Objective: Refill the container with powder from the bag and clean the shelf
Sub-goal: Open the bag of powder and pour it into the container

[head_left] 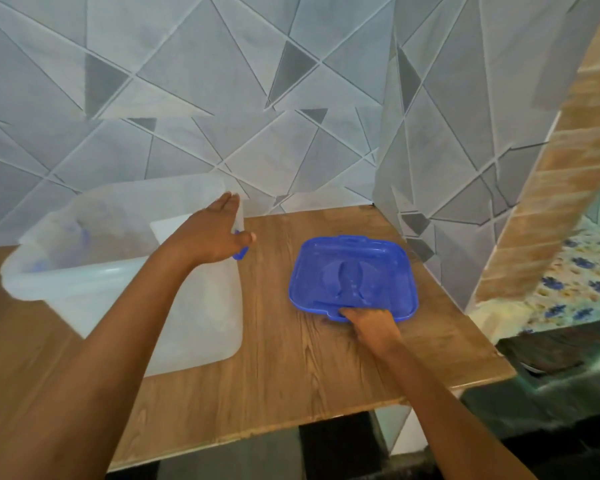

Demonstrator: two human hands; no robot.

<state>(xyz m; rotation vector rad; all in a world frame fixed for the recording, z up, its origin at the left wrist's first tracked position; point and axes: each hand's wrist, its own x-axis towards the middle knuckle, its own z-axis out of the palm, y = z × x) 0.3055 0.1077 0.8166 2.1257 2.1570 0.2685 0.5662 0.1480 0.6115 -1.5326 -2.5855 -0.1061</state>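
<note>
A large translucent white container [84,282] stands open on the left of the wooden shelf [291,358], blurred. My left hand [219,233] rests on its right rim with straight fingers, the thumb beside a blue clip [240,252] on that wall. The container's blue lid [354,275] lies flat on the shelf to the right. My right hand [371,322] grips the lid's near edge, fingers curled over it. No bag is in view.
Grey geometric tiled walls close off the back and the right side of the shelf. A brick-patterned edge [561,174] and a floral tiled surface [575,289] lie beyond the right wall. The shelf's front edge runs below my arms.
</note>
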